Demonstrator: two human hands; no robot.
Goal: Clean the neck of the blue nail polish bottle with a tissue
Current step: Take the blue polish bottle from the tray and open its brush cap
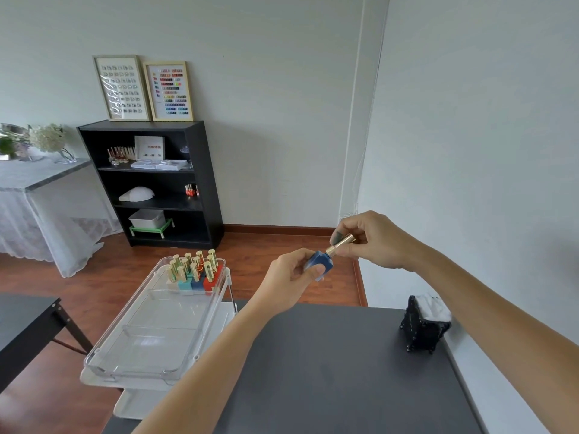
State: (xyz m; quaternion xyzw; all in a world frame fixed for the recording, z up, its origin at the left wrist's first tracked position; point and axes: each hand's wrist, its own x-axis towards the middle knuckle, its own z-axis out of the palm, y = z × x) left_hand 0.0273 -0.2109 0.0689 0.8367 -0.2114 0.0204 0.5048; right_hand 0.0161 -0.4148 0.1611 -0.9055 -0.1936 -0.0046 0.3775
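Two hands hold one blue bottle [320, 263]: left hand [289, 280] grips its body, right hand [372, 239] pinches its gold cap [341, 243].

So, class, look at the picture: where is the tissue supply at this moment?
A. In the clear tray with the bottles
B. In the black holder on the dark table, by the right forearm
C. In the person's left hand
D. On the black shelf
B: white tissue sticks out of the black holder on the dark table, while the left hand and right hand hold only the blue bottle.
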